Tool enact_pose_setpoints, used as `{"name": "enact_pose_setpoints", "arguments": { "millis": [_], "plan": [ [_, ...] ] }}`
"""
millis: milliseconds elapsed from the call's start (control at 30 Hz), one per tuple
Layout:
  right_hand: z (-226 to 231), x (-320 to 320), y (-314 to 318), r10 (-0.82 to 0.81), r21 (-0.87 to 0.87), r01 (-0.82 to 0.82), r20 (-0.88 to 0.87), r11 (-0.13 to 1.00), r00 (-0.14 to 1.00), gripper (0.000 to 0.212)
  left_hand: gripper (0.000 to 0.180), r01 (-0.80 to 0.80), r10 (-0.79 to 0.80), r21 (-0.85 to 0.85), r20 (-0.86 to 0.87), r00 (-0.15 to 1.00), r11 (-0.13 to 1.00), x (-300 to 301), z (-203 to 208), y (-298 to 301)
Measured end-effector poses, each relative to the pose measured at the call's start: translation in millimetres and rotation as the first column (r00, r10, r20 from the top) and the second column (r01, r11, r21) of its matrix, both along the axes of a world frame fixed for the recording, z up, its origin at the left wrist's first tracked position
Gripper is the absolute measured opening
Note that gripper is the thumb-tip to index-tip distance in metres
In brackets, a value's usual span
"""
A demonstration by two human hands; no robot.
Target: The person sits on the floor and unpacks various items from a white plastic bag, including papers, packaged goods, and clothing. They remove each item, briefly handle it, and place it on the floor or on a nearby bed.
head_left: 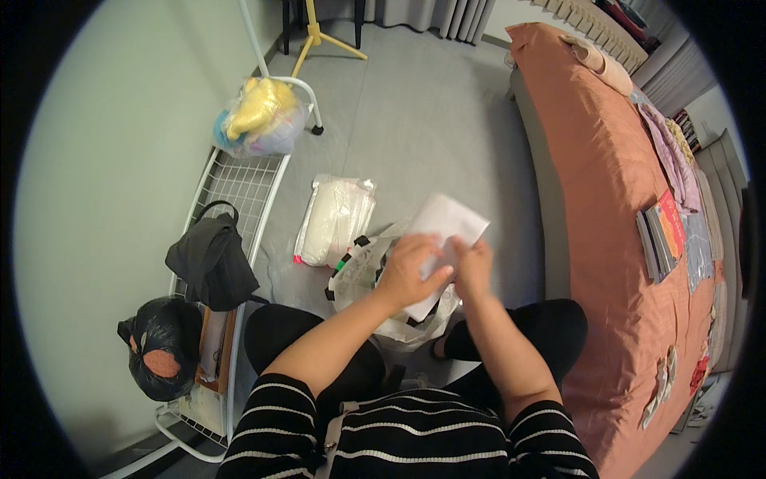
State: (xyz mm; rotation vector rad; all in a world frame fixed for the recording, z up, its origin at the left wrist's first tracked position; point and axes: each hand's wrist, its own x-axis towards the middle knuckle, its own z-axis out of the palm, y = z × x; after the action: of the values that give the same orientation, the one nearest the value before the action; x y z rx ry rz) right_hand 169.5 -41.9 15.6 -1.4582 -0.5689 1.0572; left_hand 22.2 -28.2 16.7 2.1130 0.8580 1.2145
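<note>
A flat white packet, perhaps folded paper or a plastic sleeve [451, 217], is held tilted in front of me. My left hand [411, 267] lies across its left side, thumb pointing right, fingers partly blurred. At its right edge my right hand [472, 267] is closed, gripping it with the fingers near the left thumb. Right below both hands stands an open white bag [359, 275] with black and green trim, on the floor between my legs. What lies inside the bag is mostly hidden. Left of it are flat clear-wrapped white packages [335, 219], stacked on the floor.
Along the wall runs a low white wire rack [239, 188]. It carries a black cloth bag [214, 259], a stuffed black plastic bag [163, 351] and a clear bag of yellow plush [263, 116]. To the right is an orange-covered bed [590, 199] with books [662, 235].
</note>
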Motion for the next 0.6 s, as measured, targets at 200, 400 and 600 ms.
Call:
{"name": "enact_pose_setpoints", "arguments": {
  "millis": [200,400,600],
  "plan": [
    [51,37,18,0.056,0.221,0.004,-0.264,0.975,0.963,0.035,0.079,-0.085,0.15,-0.751,0.018,0.989,0.655,-33,-26,45],
    [3,28,15,0.15,0.09,-0.13,-0.284,0.987,0.947,0.036,0.029,0.001,0.21,-0.798,0.159,0.965,0.603,-31,-35,49],
    [-84,49,-16,0.148,-0.161,-0.119,0.178,0.98,0.973,0.016,0.022,-0.427,0.268,-0.166,-0.566,0.779,0.889,-55,-36,55]
  ]
}}
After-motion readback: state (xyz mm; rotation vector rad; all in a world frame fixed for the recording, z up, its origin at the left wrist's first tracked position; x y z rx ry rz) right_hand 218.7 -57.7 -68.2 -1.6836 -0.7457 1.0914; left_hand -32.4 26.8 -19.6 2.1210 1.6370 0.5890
